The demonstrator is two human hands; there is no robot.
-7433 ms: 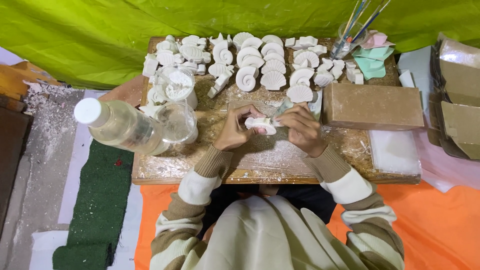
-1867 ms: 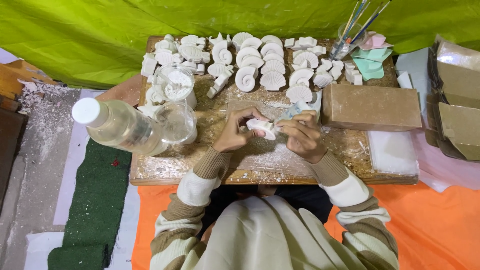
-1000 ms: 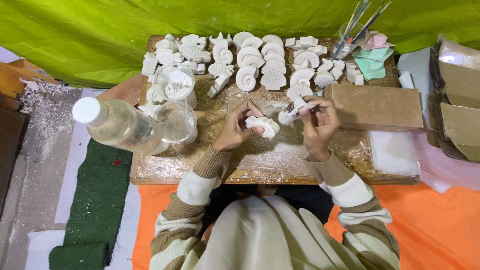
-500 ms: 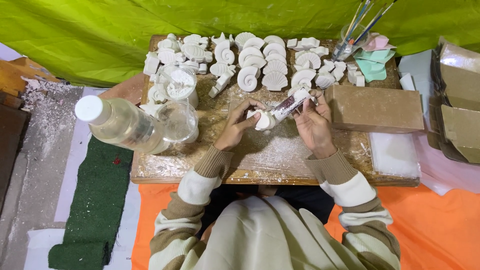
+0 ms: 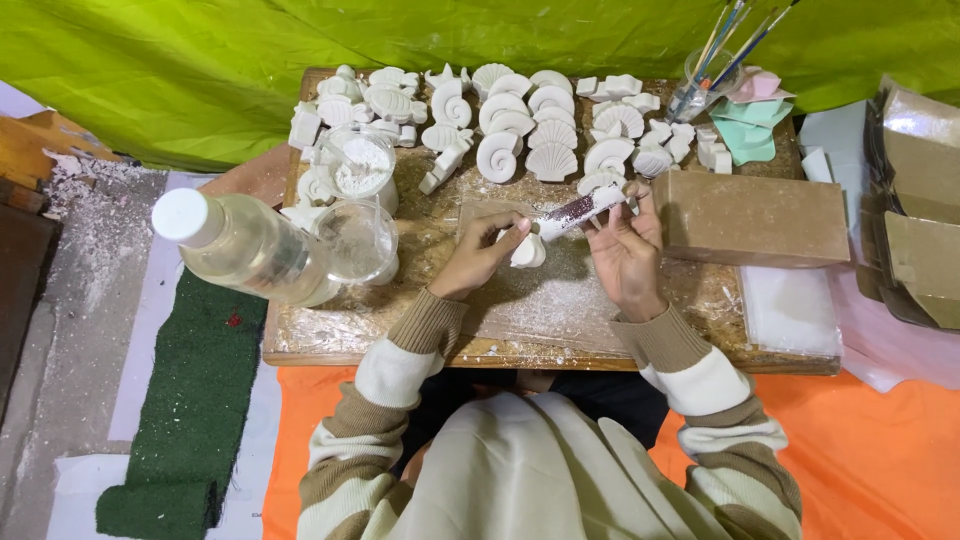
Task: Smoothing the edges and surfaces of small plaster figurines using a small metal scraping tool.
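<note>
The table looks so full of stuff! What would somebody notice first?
Probably the crowd of white shell shapes along the far side of the wooden table. In the middle, the left hand holds one small white piece while the right hand lays a dusty file against it. A big clear bottle lies at the left.

The sleeves (image 5: 400, 365) carry broad stripes of brown, tan and cream. The left hand (image 5: 480, 258) grips a plain white plaster piece (image 5: 527, 250), and the right hand (image 5: 625, 250) a file (image 5: 578, 210) of dark maroon speckled with white dust. The shell casts (image 5: 520, 125) are chalk white. The board (image 5: 450, 300) is mottled brown chipboard, powdered white near the middle. The backdrop cloth (image 5: 200, 60) is bright lime green, the floor sheet (image 5: 880, 450) orange, the mat (image 5: 190, 400) dark green. The box (image 5: 755, 218) is plain cardboard brown. The bottle (image 5: 250, 250) is clear with a white cap.
</note>
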